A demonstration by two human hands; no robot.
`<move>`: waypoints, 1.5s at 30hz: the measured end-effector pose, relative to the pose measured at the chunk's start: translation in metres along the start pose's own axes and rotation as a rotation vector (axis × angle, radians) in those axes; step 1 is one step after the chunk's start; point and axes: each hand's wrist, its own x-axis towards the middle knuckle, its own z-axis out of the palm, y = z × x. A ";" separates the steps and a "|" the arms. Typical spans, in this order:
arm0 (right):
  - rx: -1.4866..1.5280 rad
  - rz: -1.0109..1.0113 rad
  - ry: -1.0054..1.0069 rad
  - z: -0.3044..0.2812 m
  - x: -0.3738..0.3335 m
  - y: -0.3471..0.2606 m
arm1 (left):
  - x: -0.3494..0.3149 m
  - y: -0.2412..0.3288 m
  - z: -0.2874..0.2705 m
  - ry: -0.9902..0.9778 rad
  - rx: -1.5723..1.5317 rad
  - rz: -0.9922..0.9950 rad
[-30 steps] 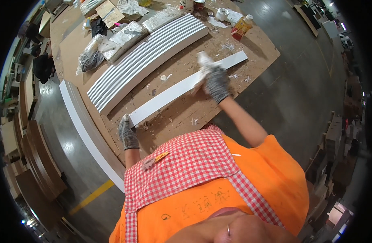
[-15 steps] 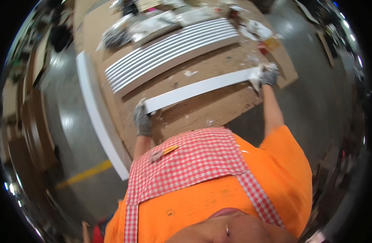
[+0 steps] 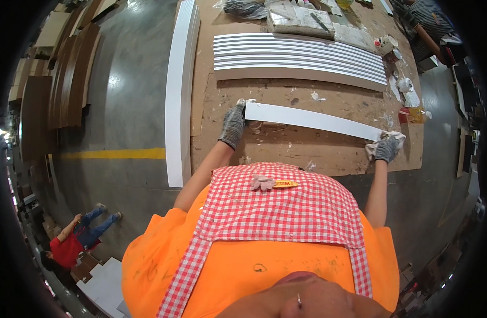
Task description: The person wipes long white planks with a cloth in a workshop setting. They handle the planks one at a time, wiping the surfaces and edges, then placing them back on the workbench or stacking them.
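A long, narrow white board (image 3: pixel 312 119) lies across in front of me above the brown worktable, its left end nearer the stack. My left hand (image 3: pixel 234 126), in a grey knit glove, is closed around the board's left end. A bit of white material shows at its fingertips. At the other end my right hand (image 3: pixel 386 148), gloved alike, is closed on a crumpled white rag (image 3: pixel 394 138) pressed against the board. The fingers under the board are hidden. Beyond it lies a row of similar white boards (image 3: pixel 299 55), packed side by side.
The worktable (image 3: pixel 307 153) has a scuffed brown top. Long white boards (image 3: pixel 180 106) line its left side. A bottle of reddish liquid (image 3: pixel 412 115) and white rolls (image 3: pixel 405 85) are at the right, wrapped packs (image 3: pixel 296 22) at the back. Other people (image 3: pixel 68 249) are at lower left and upper right.
My view has turned, so the table appears rotated. The board now slopes down to the right in the picture. Both hands stay at its ends.
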 end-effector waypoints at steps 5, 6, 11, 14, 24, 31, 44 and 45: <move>0.411 -0.515 0.096 -0.001 -0.091 -0.092 | 0.001 0.000 0.002 -0.026 0.005 0.024; 0.396 -0.488 -0.171 -0.052 -0.111 -0.146 | 0.011 -0.011 -0.014 -0.034 0.015 0.049; 0.549 -0.766 -0.251 -0.108 -0.189 -0.268 | 0.017 -0.011 -0.008 -0.109 -0.219 -0.032; 0.738 -1.030 0.026 -0.138 -0.195 -0.319 | 0.019 -0.011 -0.014 -0.275 -0.311 -0.075; 1.300 -0.950 -1.076 -0.139 -0.208 -0.310 | 0.000 0.016 -0.007 -0.368 -0.277 -0.202; 0.858 -0.540 -0.513 -0.162 -0.155 -0.235 | 0.014 0.011 0.004 0.095 0.276 -0.075; 0.394 0.087 0.239 0.016 -0.004 0.050 | 0.038 -0.021 -0.004 0.168 0.394 0.039; 0.269 0.163 0.103 0.033 0.011 0.082 | 0.031 -0.012 0.004 0.162 0.236 -0.063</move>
